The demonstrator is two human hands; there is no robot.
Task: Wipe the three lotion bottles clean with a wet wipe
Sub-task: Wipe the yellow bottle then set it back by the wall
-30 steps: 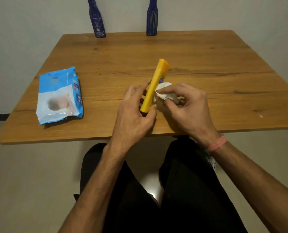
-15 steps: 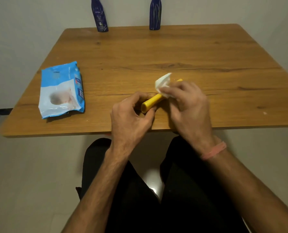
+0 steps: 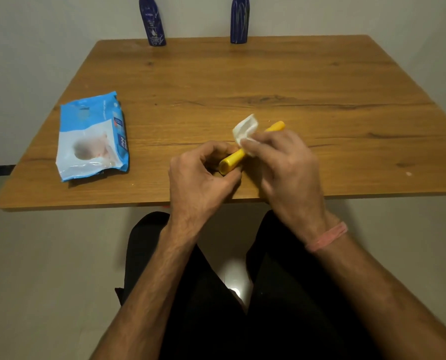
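Observation:
A slim yellow lotion bottle (image 3: 232, 161) lies nearly flat over the table's near edge, pointing away to the right. My left hand (image 3: 202, 179) pinches its near end. My right hand (image 3: 288, 162) covers the bottle's middle and holds a crumpled white wet wipe (image 3: 245, 129) against it; the far tip of the bottle sticks out beyond the fingers. Two dark blue lotion bottles stand upright at the table's far edge, one at the left (image 3: 152, 20) and one at the right (image 3: 239, 19).
A blue and white wet-wipe pack (image 3: 92, 137) lies flat on the wooden table (image 3: 268, 74) at the near left. A pale wall stands close behind the table. My lap in dark trousers is below the table edge.
The yellow bottle was tipped from nearly upright down to almost flat, pointing right. My right hand with the wipe slid up over the bottle's middle. My left hand kept hold of the near end.

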